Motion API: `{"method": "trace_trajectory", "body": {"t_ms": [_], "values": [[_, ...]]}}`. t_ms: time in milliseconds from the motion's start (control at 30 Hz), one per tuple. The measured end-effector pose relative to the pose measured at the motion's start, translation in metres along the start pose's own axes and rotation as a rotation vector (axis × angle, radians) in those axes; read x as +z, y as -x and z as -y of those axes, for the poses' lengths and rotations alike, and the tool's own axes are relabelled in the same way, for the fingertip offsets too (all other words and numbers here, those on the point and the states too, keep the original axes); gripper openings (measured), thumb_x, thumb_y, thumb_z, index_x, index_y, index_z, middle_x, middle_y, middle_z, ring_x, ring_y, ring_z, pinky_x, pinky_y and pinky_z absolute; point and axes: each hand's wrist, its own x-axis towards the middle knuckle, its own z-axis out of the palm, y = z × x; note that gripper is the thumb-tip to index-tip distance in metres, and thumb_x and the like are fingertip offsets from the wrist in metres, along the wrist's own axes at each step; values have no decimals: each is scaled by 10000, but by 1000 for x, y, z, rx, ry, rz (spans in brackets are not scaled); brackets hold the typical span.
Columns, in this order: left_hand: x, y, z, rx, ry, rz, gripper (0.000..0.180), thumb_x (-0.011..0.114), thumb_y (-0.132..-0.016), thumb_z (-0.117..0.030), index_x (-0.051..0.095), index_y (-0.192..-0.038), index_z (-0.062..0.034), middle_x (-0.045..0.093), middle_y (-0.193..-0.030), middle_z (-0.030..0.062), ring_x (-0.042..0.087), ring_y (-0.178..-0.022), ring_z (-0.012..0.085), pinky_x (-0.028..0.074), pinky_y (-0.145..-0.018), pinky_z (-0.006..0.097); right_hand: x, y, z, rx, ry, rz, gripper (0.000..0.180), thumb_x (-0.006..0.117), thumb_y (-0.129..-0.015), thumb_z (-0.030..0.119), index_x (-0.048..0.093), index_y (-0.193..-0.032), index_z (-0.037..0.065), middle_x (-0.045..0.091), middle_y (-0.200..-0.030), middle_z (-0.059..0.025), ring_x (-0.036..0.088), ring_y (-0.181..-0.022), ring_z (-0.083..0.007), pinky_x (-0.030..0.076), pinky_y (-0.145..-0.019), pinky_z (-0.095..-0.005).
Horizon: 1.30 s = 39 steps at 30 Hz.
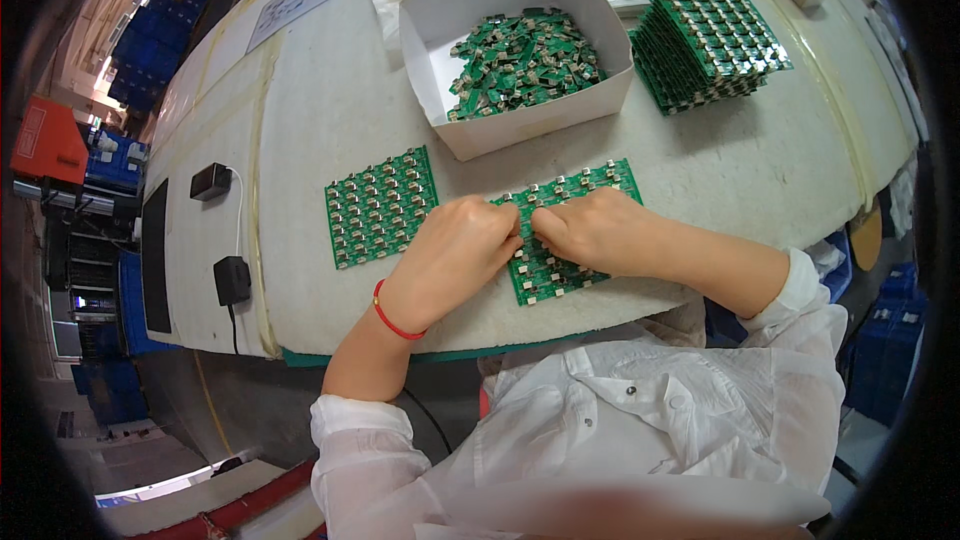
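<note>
Head view: both hands meet over a green panel (560, 240) of small circuit boards lying flat on the white bench (330, 90), near its front edge. The left hand (455, 245), with a red band at the wrist, is curled with its fingertips pinched down on the panel's middle. The right hand (590, 230) is curled the same way, fingertips pressed on the panel just beside the left's; the two hands touch. Whether either has a single board nipped between the fingers I cannot tell.

A second panel (380, 207) lies just left of the hands, untouched. Behind them stands a white box (440, 30) full of loose green boards (525, 65). To its right sits a stack (710, 48) of more panels. Two black adapters (222, 230) lie at the bench's left.
</note>
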Motion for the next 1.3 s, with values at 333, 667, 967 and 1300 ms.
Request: {"method": "trace_trajectory", "body": {"t_ms": [333, 667, 967, 1300], "values": [[-15, -2, -5, -68, 159, 16, 123, 704, -775, -119, 645, -811, -17, 669, -756, 157, 668, -730, 311, 523, -644, 390, 0, -1, 5, 162, -194, -60, 192, 610, -858, 130, 450, -898, 33, 605, -692, -137, 661, -620, -283, 504, -510, -387], [3, -19, 0, 299, 2, -519, 129, 721, -772, -152, 638, -842, -84, 672, -1042, 54, 611, -1051, 266, 459, -955, 460, -9, -7, -11, 770, -1675, -35, 276, 380, -996, 281, 540, -901, 76, 506, -658, -17, 378, -492, -71, 266, -439, -238], [9, -20, -5, 316, 1, -494, 178, 735, -786, -225, 658, -882, -96, 639, -1107, 48, 580, -1090, 270, 417, -992, 480, -13, -6, -9, 806, -1583, -8, 332, 461, -1033, 356, 582, -915, 71, 476, -658, 53, 369, -521, -48, 267, -468, -212], [-16, -5, 1, 117, 120, 39, 227, 762, -765, -217, 614, -756, -46, 633, -733, 109, 630, -722, 290, 489, -651, 393, -10, 1, 1, 247, -477, 12, 116, 644, -878, 172, 624, -917, 64, 638, -692, -137, 631, -642, -343, 480, -589, -454]]}}
